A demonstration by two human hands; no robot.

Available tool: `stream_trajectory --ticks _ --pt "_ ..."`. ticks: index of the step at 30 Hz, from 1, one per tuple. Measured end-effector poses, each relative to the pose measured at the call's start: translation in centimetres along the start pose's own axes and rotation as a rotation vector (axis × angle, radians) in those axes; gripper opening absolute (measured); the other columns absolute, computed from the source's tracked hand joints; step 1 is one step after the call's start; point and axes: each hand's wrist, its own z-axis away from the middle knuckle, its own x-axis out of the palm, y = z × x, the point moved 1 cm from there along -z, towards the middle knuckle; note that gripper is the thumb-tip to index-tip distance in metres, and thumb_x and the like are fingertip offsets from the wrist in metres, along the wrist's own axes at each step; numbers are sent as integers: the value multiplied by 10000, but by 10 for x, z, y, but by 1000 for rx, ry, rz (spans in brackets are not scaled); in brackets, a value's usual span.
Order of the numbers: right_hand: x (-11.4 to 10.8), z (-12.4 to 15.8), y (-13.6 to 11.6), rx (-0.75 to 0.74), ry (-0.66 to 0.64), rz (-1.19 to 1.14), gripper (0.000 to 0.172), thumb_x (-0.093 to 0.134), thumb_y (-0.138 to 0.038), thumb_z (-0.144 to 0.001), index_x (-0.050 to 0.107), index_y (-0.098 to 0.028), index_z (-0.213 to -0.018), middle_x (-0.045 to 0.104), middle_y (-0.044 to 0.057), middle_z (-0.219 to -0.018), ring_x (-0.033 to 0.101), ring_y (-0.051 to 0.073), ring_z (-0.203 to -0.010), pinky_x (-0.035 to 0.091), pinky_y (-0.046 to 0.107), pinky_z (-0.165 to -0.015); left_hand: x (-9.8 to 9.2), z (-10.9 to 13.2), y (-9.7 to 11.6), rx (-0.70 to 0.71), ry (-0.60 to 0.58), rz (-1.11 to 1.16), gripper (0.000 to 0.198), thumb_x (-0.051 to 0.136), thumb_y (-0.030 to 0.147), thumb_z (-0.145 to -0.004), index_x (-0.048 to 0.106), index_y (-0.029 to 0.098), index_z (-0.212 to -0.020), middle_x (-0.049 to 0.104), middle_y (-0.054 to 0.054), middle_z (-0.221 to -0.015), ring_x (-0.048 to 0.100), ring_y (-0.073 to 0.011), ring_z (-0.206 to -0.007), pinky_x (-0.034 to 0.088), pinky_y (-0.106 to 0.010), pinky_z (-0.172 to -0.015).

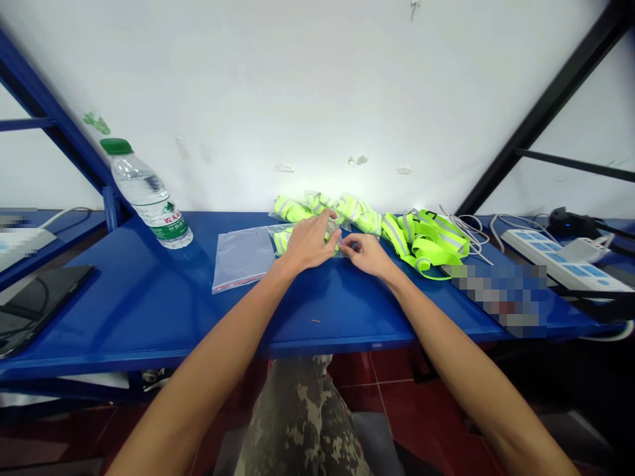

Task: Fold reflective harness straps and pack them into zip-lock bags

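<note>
Fluorescent yellow reflective straps in a clear plastic bag lie on the blue table, partly covered by my left hand. That hand is closed over the bag, its thumb and fingers gripping it from above. Close on its right, my right hand pinches the bag's right edge between thumb and fingertips. Behind both hands rest several bagged yellow straps against the wall. Loose yellow-green reflective straps lie tangled to the right. Flat clear zip bags are stacked left of my left hand.
A green-capped water bottle stands at the back left. A dark phone or tablet lies at the left edge. White cables and a power strip are on the right. Blue and black frame bars slope up on either side.
</note>
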Motion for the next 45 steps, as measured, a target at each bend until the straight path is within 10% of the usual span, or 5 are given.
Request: stream_trajectory --ticks 19,25,32,45 --pt "9 3 -8 -102 -2 -40 98 443 -305 -923 465 -215 -890 581 18 -818 551 173 -744 407 297 -681 -5 1 1 64 84 -25 511 207 482 -1023 531 184 -1283 689 -104 -1126 637 -225 -1024 436 -322 -840" --pt "6 5 -6 28 64 -92 182 444 -394 -941 490 -223 -897 551 -14 -728 521 160 -637 397 289 -626 -9 1 -4 -104 61 -263 648 171 573 -992 625 138 -1147 703 -149 -1003 638 -290 -989 420 -381 -835" --pt "30 3 -29 22 198 -162 558 405 -604 -939 432 -198 -1321 600 126 -1293 590 266 -1157 447 388 -961 2 1 -13 -136 -15 -228 639 85 429 -1021 657 152 -951 719 -128 -940 670 -259 -903 424 -353 -780" --pt "51 -13 -45 234 448 191 553 158 -470 -1009 617 -170 -945 695 131 -834 650 277 -751 436 351 -692 18 -5 -4 -309 18 -195 721 85 427 -1014 726 114 -906 722 -184 -857 694 -287 -848 471 -378 -750"
